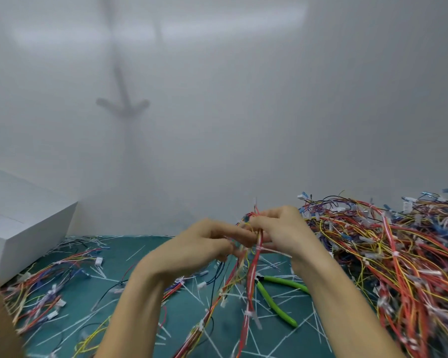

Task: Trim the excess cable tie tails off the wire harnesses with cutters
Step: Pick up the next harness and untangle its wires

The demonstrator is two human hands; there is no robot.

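Both hands are raised above the green mat (181, 313). My left hand (204, 244) and my right hand (279, 228) meet and both grip a wire harness (252, 275) of red, orange and yellow wires. The harness hangs down from the fingers toward the mat and carries white cable ties with tails. The green-handled cutters (277, 298) lie on the mat beneath my right wrist, held by neither hand.
A big heap of harnesses (398, 254) fills the right side. A smaller bunch (44, 288) lies at the left. Cut white tie tails (282, 270) litter the mat. A white box (18, 223) stands at the left against the white wall.
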